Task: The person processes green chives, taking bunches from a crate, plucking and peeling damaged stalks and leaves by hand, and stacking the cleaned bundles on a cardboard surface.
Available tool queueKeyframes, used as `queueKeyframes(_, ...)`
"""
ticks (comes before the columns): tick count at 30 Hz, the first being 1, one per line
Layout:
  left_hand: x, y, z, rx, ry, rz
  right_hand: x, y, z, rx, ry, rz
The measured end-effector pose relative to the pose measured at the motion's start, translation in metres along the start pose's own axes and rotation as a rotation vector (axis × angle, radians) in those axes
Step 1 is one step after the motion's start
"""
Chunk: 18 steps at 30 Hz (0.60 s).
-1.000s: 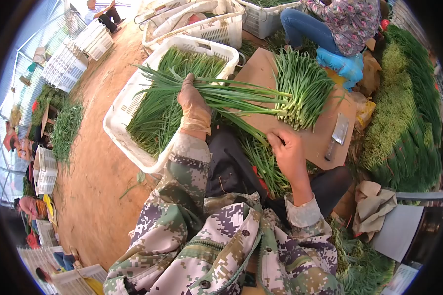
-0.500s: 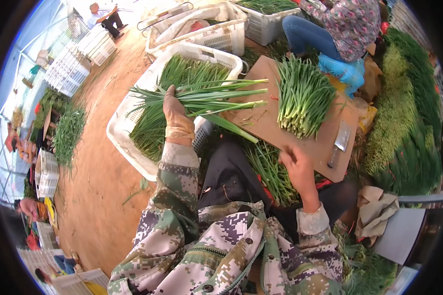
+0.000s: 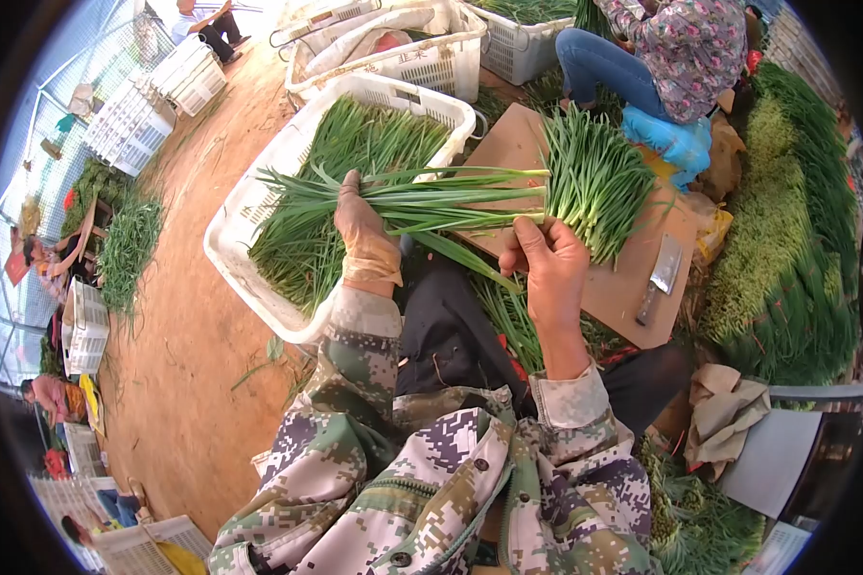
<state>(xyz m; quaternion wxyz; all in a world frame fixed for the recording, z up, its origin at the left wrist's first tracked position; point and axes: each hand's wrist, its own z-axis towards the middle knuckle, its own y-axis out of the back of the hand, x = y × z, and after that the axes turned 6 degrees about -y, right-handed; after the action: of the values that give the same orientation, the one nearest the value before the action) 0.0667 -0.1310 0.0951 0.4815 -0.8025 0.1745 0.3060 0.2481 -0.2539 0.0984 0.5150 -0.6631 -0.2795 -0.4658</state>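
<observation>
My left hand (image 3: 362,235), in a thin glove, is closed around a loose handful of chives (image 3: 441,199). Their leafy tips point left over a white crate (image 3: 225,244) filled with more chives, and the pale stem ends reach right. At those ends my right hand (image 3: 554,264) is bare, with thumb and forefinger pinched on a chive stalk. Behind it, a thick bundle of chives (image 3: 596,177) lies on a brown board (image 3: 510,144). A knife (image 3: 660,280) with a dark handle and broad blade rests at the board's right side. Loose chives (image 3: 508,321) lie between my legs.
Another white crate (image 3: 455,72) stands behind the full one. A person in a floral top (image 3: 686,53) sits at the back right. Long heaps of greens (image 3: 786,240) line the right side. Crumpled brown cloth (image 3: 724,417) lies near my right knee. Other people sit far left.
My right hand has risen from the board's near edge to the stem ends and now pinches a stalk. The left hand with its chives has shifted slightly right.
</observation>
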Motion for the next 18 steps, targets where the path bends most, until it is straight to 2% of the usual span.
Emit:
queueKeyframes(6, 0.014, 0.016, 0.015, 0.028, 0.020, -0.108, -0.013, 0.005, -0.002, -0.061, -0.071, 0.266)
queueKeyframes(9, 0.008, 0.010, -0.004, 0.015, 0.066, -0.099, -0.019, 0.013, -0.003, -0.083, -0.092, 0.189)
queueKeyframes(11, 0.004, 0.007, -0.011, -0.013, 0.050, -0.110, -0.022, 0.017, -0.002, -0.088, -0.020, -0.040)
queueKeyframes(15, 0.004, 0.012, -0.009, 0.034, -0.076, -0.082, -0.023, 0.021, -0.002, -0.123, 0.008, -0.216)
queueKeyframes(16, -0.005, 0.001, -0.024, -0.024, -0.053, -0.060, -0.028, 0.028, 0.001, -0.187, 0.087, -0.272)
queueKeyframes(18, 0.000, 0.018, 0.004, 0.011, -0.087, -0.115, -0.034, 0.054, 0.009, -0.336, 0.131, -0.393)
